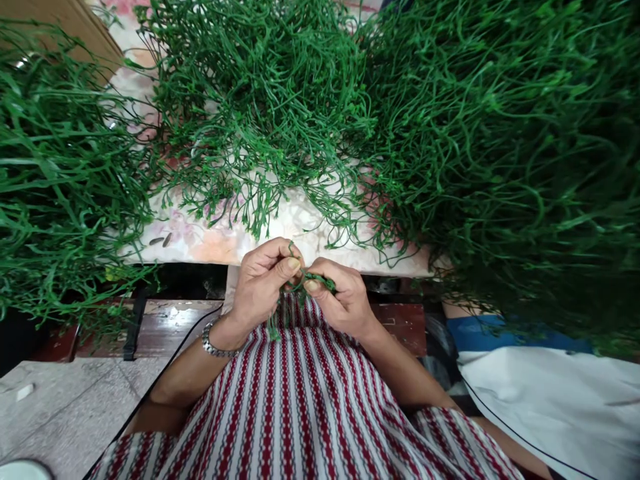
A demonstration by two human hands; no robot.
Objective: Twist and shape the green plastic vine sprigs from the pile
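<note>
Both hands meet just in front of the table edge, above my red-and-white striped lap. My left hand (pixel 263 283), with a metal watch at the wrist, is closed in a pinch on a small green plastic sprig (pixel 303 279). My right hand (pixel 343 300) pinches the same sprig from the other side, thumbs almost touching. A short green stem hangs down below the hands.
Big heaps of green artificial plant strands (pixel 260 100) cover the table with the floral cloth (pixel 220 243) and spill over at left (pixel 60 180) and right (pixel 505 147). Another person's white and blue clothing (pixel 550 393) is at the lower right. Grey floor lies lower left.
</note>
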